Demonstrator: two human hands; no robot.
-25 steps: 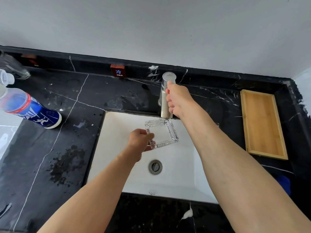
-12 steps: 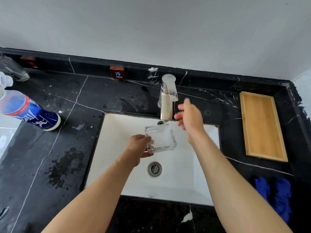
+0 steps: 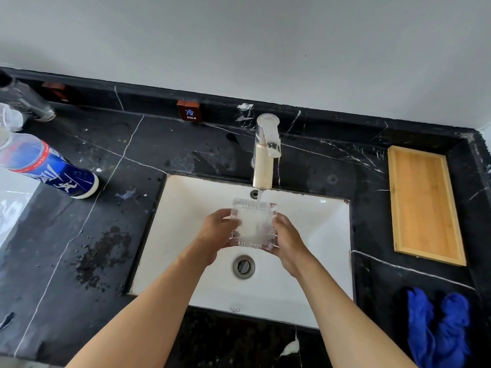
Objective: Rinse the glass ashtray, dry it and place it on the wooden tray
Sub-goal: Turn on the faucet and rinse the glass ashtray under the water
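A black marble countertop (image 3: 164,144) with white veins runs below a plain pale wall. A white rectangular sink (image 3: 313,261) is set into its middle, with a chrome faucet (image 3: 265,152) at the sink's back edge running a thin stream. A wooden tray (image 3: 422,205), empty, lies along the countertop's right edge. A blue cloth (image 3: 435,328) is bunched at the front right corner, and a blue-labelled bottle (image 3: 47,166) lies on its side near the left edge. A dark wet patch marks the stone left of the sink.

Over the sink, under the stream, the square glass ashtray (image 3: 253,223) is held level, water foaming inside it. The left hand (image 3: 215,233) is closed on its left side and the right hand (image 3: 288,240) on its right side, fingers underneath.

The ashtray looks thick, rigid and fairly heavy, and breakable against the sink. Wet, it is probably slippery; its ridged side walls seem the surest place to hold.
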